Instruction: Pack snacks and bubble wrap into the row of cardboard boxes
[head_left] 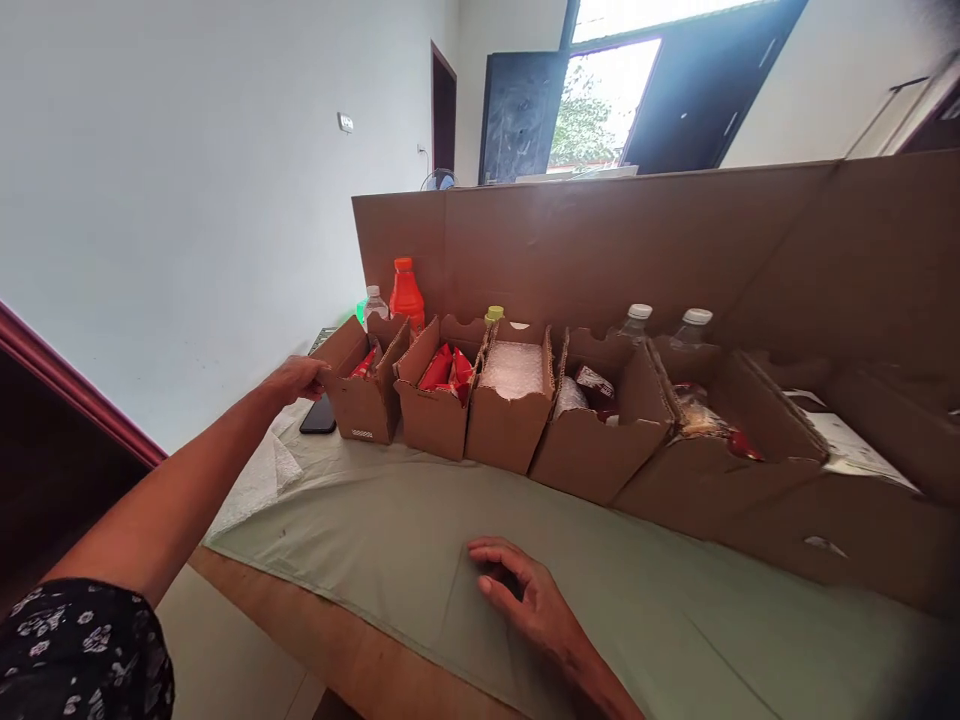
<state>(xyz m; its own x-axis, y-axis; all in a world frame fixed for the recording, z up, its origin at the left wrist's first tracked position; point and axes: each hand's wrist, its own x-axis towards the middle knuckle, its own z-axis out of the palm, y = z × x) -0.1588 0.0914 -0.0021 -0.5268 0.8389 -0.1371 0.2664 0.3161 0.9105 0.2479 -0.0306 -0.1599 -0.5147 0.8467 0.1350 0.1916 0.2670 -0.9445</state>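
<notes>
My left hand (300, 380) reaches out to the leftmost cardboard box (365, 412), its fingers closed at the box's left edge. Part of the grip is hidden behind the box wall. Inside that box lies a red packet (365, 364). My right hand (521, 590) hovers over or rests on the green cloth (375, 520), holding nothing, with thumb and fingers apart. Beside the leftmost box stands a second cardboard box (433, 420) holding red packets (448, 370). A third box (501, 430) contains bubble wrap (514, 368).
More open boxes (600, 465) continue the row to the right. Behind them stand an orange bottle (406, 292), clear bottles with white caps (638, 318) and a tall cardboard panel (570, 240). A black phone (318, 416) and loose bubble wrap (259, 475) lie at the left.
</notes>
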